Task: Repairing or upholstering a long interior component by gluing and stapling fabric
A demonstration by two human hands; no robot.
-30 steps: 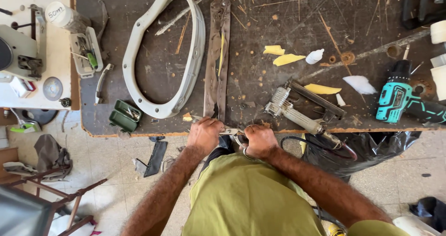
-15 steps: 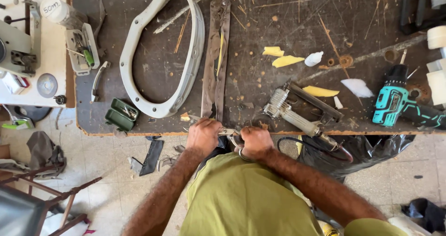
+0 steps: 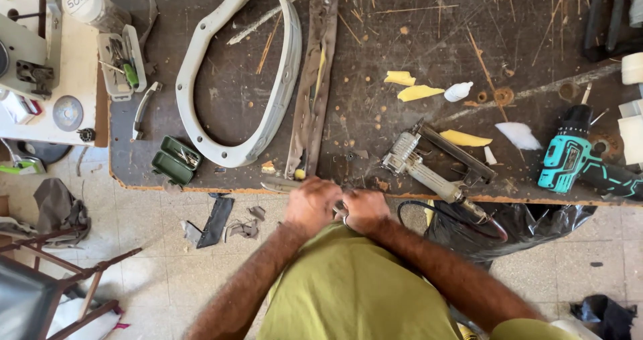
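Left hand point(image 3: 311, 205): closed in a fist at the near edge of the dark, scarred wooden workbench point(image 3: 415, 65), gripping a thin grey metal piece point(image 3: 281, 186) that juts out to its left along the edge.

Right hand point(image 3: 365, 209): curled shut, touching the left hand; what it clasps is hidden between the two fists and cannot be told.

Long brown leather strip point(image 3: 313, 86): lies lengthwise on the bench, its near end just above the left hand.

White oval plastic frame point(image 3: 238, 72): flat on the bench, just left of the strip.

Silver pneumatic stapler point(image 3: 435, 162): just right of the hands, its hose dropping over the edge.

Teal and black cordless drill point(image 3: 579, 159): far right, well apart.

Small green open case point(image 3: 173, 159): near bench corner, left of the hands.

Yellow foam scraps point(image 3: 418, 92): mid-bench, beyond the stapler.

Black plastic bag point(image 3: 509, 226): below the bench edge, right.

Dark leather offcuts point(image 3: 218, 221): on the tiled floor, left.
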